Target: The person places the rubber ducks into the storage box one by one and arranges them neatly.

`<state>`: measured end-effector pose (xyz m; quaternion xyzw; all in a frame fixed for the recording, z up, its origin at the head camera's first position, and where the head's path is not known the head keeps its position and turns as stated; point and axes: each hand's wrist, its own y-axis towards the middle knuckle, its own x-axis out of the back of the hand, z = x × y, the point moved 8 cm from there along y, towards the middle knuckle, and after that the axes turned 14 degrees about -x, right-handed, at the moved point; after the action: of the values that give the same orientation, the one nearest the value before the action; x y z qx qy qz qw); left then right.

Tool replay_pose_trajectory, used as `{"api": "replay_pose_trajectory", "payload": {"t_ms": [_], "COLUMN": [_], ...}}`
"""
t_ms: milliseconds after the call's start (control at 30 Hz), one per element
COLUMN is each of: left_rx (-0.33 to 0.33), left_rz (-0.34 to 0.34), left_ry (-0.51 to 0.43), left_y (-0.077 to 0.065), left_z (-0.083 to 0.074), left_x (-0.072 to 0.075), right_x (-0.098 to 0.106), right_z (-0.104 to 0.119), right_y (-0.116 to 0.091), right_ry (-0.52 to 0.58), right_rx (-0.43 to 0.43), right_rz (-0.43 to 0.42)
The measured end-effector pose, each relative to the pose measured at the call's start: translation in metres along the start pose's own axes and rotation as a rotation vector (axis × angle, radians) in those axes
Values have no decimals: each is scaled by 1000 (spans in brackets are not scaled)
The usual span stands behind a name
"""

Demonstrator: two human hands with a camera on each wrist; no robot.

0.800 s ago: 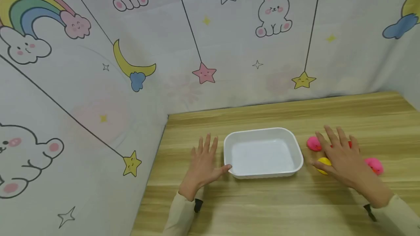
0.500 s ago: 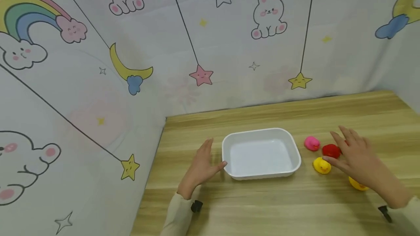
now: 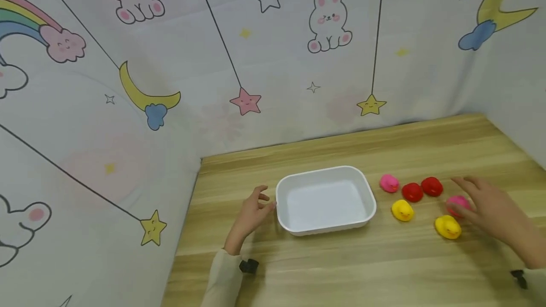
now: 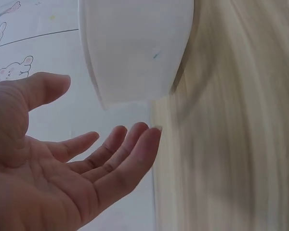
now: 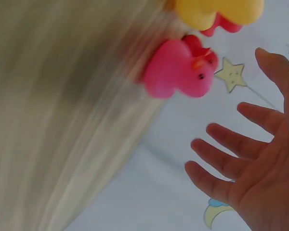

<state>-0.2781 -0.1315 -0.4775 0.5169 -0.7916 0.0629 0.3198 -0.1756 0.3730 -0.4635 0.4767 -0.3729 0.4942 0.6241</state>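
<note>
In the head view my left hand point(image 3: 250, 214) is beside the left end of a white rectangular tub point(image 3: 326, 201), fingers loosely bent. The left wrist view shows a gap between that hand and the tub's end wall point(image 4: 135, 57). My right hand point(image 3: 496, 210) hovers at the right, nearest a pink rubber duck point(image 3: 458, 205), which its thumb partly covers. The right wrist view has this pink duck point(image 5: 178, 70) apart from the spread fingers, and the palm is bare. Just left of the hand sits a yellow rubber duck point(image 3: 448, 227).
Between tub and right hand stand another pink duck point(image 3: 389, 183), two red ducks point(image 3: 412, 192) and a second yellow duck point(image 3: 403, 210). The wood-grain table point(image 3: 324, 269) meets a printed cloth wall point(image 3: 290, 70) at the back and left.
My right hand has moved right, off the ducks it covered, so all of them show. The left hand's fingers have gone from spread to loosely bent. The head view has turned right.
</note>
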Motion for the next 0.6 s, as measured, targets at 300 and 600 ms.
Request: {"api": "replay_pose_trajectory", "payload": {"t_ms": [300,600], "left_rx": [100,159], "left_rz": [-19,-30], "left_ry": [-337,-464], "left_y": [-3,-1], "left_z": [5,5], "left_x": [-12,-21], "right_x": [-16,-31], "right_z": [-23,-42], "right_y": [0,6], "right_ry": [2,-51], "right_rx": [-68,-121], "right_rz": [87,227]}}
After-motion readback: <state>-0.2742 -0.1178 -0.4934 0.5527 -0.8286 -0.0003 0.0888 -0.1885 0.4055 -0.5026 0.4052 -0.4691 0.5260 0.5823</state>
